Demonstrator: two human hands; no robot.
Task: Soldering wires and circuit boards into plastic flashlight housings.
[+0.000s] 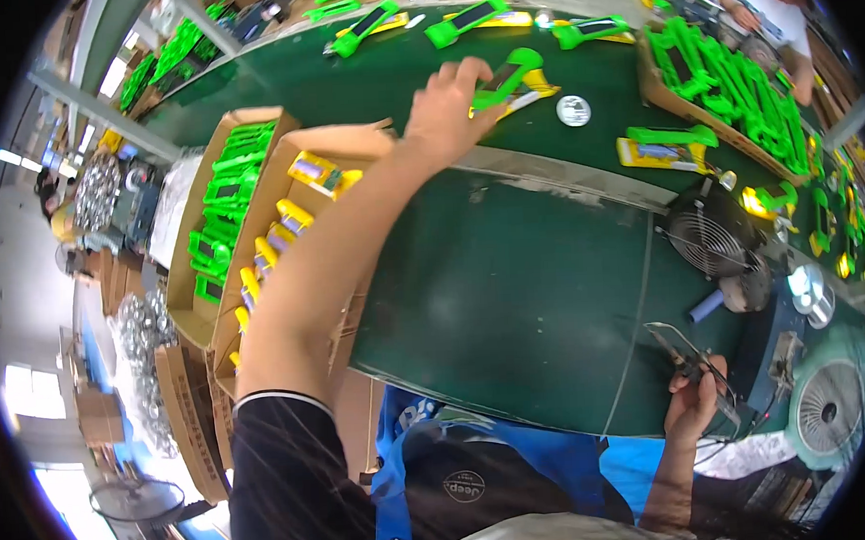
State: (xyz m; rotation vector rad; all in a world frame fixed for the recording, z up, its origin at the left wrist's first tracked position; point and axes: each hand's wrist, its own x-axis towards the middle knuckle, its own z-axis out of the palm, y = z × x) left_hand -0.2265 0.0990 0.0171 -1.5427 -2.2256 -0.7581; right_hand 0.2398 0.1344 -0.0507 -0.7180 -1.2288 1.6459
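My left hand reaches across to the far green surface, fingers curled on the near end of a green plastic housing with a dark panel. A yellow piece lies against the underside of that housing. At the lower right, my right hand is closed round a thin dark tool with a bent metal rod; its exact kind is unclear. Just beyond the left hand's grip sits a round white disc. Farther along are more green housings paired with yellow pieces.
Under my left forearm stands a carton of yellow parts, beside another carton of green housings. A third carton sits far right, near a co-worker's arm. A black fan, dark box and pale green fan line the right.
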